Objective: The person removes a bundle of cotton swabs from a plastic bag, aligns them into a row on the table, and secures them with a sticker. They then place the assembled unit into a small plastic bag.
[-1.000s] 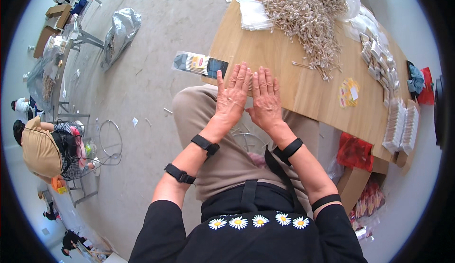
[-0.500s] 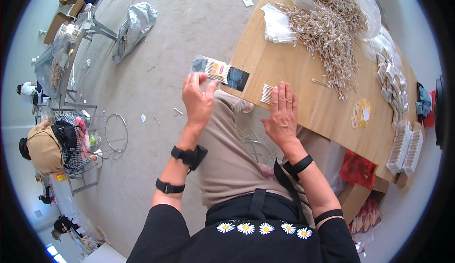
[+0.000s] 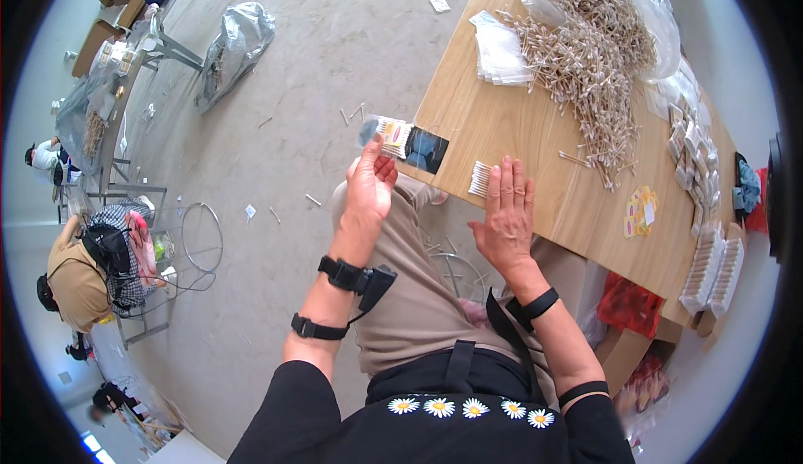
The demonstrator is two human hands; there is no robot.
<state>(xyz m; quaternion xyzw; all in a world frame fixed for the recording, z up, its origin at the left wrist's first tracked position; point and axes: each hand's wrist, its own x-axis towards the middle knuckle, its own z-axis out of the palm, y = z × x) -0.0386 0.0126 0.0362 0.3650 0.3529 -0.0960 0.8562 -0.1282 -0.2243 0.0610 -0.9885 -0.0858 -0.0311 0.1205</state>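
A clear bag of cotton swabs with a yellow and red label lies at the table's left corner, partly over a black patch. My left hand grips the bag's near edge, thumb on top and fingers curled below with the palm turned up. On the tabletop my right hand lies flat, fingers stretched out and side by side. Beside its fingertips is a small row of white-tipped cotton swabs, partly hidden under the hand.
A big heap of loose cotton swabs spills from a clear plastic bag. Near it are a stack of clear bags, yellow label cards and packed swab bags. White trays stand at the right edge. A co-worker sits at left.
My left hand has moved right and turned palm up, its thumb now on the swab bag. The bag has shifted slightly right with the view. My right hand stays flat by the row.
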